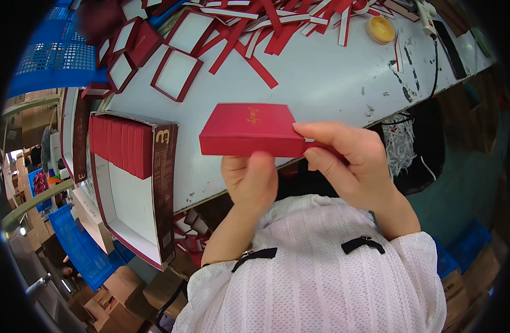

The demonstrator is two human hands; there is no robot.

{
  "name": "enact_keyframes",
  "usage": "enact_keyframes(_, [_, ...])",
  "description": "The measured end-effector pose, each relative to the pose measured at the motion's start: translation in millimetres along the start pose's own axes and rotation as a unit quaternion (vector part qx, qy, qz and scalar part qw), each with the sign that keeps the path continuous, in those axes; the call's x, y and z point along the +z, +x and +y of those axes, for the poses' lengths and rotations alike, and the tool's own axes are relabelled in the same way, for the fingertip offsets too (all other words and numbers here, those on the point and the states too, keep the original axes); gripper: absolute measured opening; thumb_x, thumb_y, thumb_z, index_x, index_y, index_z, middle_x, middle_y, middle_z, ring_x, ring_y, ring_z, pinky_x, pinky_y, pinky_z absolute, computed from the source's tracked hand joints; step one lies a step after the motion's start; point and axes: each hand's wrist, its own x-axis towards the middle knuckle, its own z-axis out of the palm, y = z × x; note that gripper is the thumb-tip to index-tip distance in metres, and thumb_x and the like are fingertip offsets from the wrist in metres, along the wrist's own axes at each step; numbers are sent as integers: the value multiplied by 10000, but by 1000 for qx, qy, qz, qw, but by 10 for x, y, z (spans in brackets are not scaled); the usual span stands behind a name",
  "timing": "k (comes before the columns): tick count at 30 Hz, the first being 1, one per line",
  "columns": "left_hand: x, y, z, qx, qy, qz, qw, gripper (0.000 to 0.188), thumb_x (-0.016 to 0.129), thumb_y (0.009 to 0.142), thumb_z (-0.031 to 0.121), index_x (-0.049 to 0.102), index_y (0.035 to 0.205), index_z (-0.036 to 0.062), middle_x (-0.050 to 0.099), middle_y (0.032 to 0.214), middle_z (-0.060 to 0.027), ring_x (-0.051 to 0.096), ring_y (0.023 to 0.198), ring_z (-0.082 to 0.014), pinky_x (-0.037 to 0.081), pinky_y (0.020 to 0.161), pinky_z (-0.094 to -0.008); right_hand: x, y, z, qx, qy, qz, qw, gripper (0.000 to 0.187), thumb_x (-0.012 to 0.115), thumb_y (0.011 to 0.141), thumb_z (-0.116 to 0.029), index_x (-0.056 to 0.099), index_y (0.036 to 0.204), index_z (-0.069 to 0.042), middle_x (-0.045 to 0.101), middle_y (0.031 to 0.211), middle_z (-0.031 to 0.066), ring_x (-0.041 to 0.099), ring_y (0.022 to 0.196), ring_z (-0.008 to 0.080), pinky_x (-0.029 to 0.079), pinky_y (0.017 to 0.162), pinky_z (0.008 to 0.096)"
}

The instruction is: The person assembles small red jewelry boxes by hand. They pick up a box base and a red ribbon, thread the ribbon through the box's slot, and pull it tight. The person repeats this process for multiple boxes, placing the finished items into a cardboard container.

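Observation:
A flat red gift box [249, 125] with small gold lettering on its lid is held up over the table's front edge. My left hand [250, 180] supports it from below, its thumb at the front side and its other fingers hidden underneath. At the box's right end, my right hand [352, 158] pinches with thumb and forefinger; a bit of red strip shows between them by the corner. To the left stands a large carton [127, 211] with a dark red printed side. Several red boxes [122, 143] are packed in a row at its far end.
Red-and-white strips [255, 64] lie heaped across the far side of the white table [321, 77]. Open red box parts [177, 75] are piled at the far left beside blue crates [52, 55]. A yellow tape roll [380, 29] sits far right. Below the right edge is a black bin of shredded paper [398, 147].

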Motion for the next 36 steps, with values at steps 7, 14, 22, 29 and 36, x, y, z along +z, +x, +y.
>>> enact_keyframes(7, [32,11,-47,6,125,22,992,231,366,885,191,458,1031,37,524,1010,-91,518,925,-173,426,800,-311,5,8,-144,-38,41,2,998,222,531,708,45,535,929,27,582,751,122,571,581,181,445,515,238])
enact_keyframes(14, [75,9,-10,-6,129,73,989,251,366,885,219,462,1018,28,535,986,-105,539,888,-182,442,773,-320,6,51,-87,12,78,16,997,248,501,733,52,507,979,30,559,599,65,515,493,88,385,453,189])
enact_keyframes(22, [-4,61,77,-40,-27,104,993,273,382,877,215,454,1026,-2,525,1026,-137,523,951,-249,439,809,-385,-124,69,31,69,-160,52,983,188,615,688,-70,542,859,-42,528,534,83,529,456,139,393,438,218])
enact_keyframes(29, [-34,91,294,-146,-327,104,928,275,382,871,205,474,950,-42,512,1026,-221,484,1006,-330,358,888,-501,-205,84,89,59,-29,44,997,164,525,728,52,594,874,22,562,643,29,513,575,58,409,530,164])
enact_keyframes(36, [-111,53,248,-181,-442,106,872,343,383,870,281,474,981,-30,489,1079,-194,477,1017,-295,355,886,-488,-100,103,101,53,21,58,997,150,542,722,31,598,861,14,599,707,73,559,600,103,439,541,200])
